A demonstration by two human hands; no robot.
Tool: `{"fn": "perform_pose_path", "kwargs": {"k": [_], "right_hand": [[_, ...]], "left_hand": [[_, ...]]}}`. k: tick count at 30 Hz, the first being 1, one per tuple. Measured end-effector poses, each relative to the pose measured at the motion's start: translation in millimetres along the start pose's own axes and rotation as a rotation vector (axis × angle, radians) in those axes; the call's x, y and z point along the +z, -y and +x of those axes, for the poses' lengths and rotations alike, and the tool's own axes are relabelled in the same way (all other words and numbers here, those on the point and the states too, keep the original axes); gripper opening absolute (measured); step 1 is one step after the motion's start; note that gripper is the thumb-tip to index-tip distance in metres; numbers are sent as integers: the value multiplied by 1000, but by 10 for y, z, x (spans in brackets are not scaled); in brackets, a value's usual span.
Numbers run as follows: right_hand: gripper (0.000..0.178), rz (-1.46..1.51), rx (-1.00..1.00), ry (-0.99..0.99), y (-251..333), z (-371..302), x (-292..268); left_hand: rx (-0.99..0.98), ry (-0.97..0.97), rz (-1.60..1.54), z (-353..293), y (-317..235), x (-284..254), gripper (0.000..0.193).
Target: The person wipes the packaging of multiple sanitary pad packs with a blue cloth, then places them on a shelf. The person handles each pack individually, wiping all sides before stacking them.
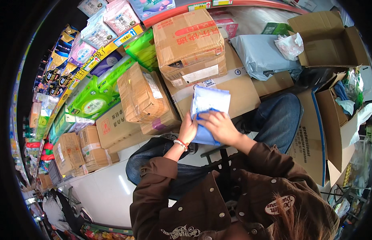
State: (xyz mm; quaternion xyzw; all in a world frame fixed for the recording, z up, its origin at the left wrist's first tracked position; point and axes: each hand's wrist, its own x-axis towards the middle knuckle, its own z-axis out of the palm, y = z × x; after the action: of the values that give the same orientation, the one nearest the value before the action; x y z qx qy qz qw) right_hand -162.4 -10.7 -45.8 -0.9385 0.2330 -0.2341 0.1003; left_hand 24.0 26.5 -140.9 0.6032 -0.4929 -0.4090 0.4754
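Note:
A flat blue plastic parcel (pixel 211 99) with a pale label on its upper part lies in front of me, above my lap. My left hand (pixel 187 130) grips its left edge, the thumb pointing up along the side; a beaded bracelet circles that wrist. Across the middle of the parcel rests my right hand (pixel 221 127), its fingers bent and pressed onto the surface. Both hands hide part of the parcel. Just beyond it is a large flat carton (pixel 244 90), with a taped brown box (pixel 188 38) on top. A smaller taped box (pixel 140 96) stands to the left.
Grey plastic parcel (pixel 260 56) with crumpled paper lies at the back right. An open carton (pixel 328 38) is behind it, and a tall carton (pixel 308 136) stands right of my knee. Shelves of packaged goods (pixel 88 98) curve along the left. Small boxes (pixel 70 152) sit on the floor.

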Motion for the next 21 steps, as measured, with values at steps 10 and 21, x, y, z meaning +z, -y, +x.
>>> {"fn": "perform_pose_path", "kwargs": {"k": [10,21], "right_hand": [[41,-120,427,-267,-682,477,30],[46,58,164,-37,243,71,79]], "left_hand": [[-99,-36,215,80,-375,62,47],[42,-46,299,64,-187,53,35]]}}
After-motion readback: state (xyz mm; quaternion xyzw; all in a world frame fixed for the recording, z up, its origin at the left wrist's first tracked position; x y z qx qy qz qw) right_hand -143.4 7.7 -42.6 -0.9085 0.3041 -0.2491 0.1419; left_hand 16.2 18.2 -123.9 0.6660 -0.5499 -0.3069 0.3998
